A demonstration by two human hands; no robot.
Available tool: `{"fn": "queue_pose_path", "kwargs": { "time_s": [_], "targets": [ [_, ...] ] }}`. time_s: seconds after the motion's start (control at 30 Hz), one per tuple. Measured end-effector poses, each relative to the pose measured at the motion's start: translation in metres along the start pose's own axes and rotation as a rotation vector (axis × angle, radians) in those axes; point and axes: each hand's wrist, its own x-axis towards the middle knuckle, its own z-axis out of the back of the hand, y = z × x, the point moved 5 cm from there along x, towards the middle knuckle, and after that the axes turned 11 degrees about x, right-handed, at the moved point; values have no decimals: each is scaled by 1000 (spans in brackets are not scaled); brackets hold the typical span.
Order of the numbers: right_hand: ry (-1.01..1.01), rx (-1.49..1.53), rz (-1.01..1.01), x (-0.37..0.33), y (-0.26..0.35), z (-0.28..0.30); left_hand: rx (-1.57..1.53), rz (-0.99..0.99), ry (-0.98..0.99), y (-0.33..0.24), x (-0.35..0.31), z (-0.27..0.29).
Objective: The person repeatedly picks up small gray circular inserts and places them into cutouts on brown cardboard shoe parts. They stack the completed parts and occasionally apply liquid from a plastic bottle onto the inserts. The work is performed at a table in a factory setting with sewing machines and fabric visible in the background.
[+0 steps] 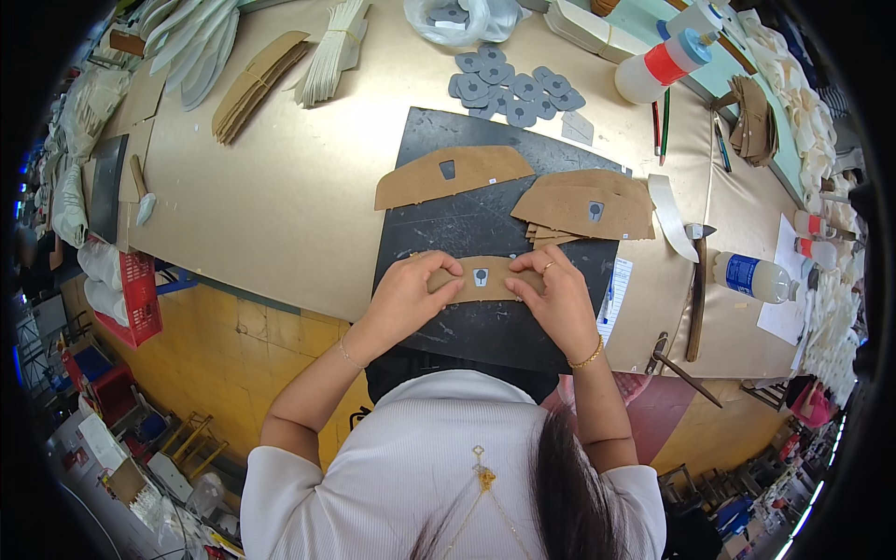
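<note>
Between my two hands lies a curved brown leather-like piece [465, 290] with a small grey patch [481, 277] framed at its middle. My left hand [417, 283] pinches its left part, thumb and fingers closed on it. On the other side my right hand [553, 287] grips the right part with thumb and fingertips. Both hands rest over a black board [439, 233]. Farther up the board is a single brown piece [411, 182] with a dark cut-out. To its right sits a stack of similar brown pieces [569, 201], the top one bearing a grey patch.
Grey patches [518, 89] lie heaped beyond the board. At right are a glue bottle [653, 73], a hammer [697, 289], a clear bottle [754, 277] and a metal tool [681, 369]. Banded brown strips [257, 89] and white strips [331, 51] lie far left.
</note>
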Motion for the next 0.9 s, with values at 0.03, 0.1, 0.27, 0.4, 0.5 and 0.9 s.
{"fn": "queue_pose_path", "kwargs": {
  "time_s": [0.03,0.1,0.27,0.4,0.5,0.9],
  "targets": [
    [-1,-3,3,0,0,0,-28,36,20,0,0,0],
    [2,3,5,0,0,0,11,11,7,0,0,0],
    [5,5,4,1,1,0,83,-80,-45,1,0,0],
    [-3,6,23,1,1,0,111,-111,-74,0,0,-1],
    [-20,-7,26,0,0,-2,219,-168,-153,-3,-3,-4],
    [-54,-60,60,-5,6,-10,623,-387,-410,-16,-20,-9]
  ]
}}
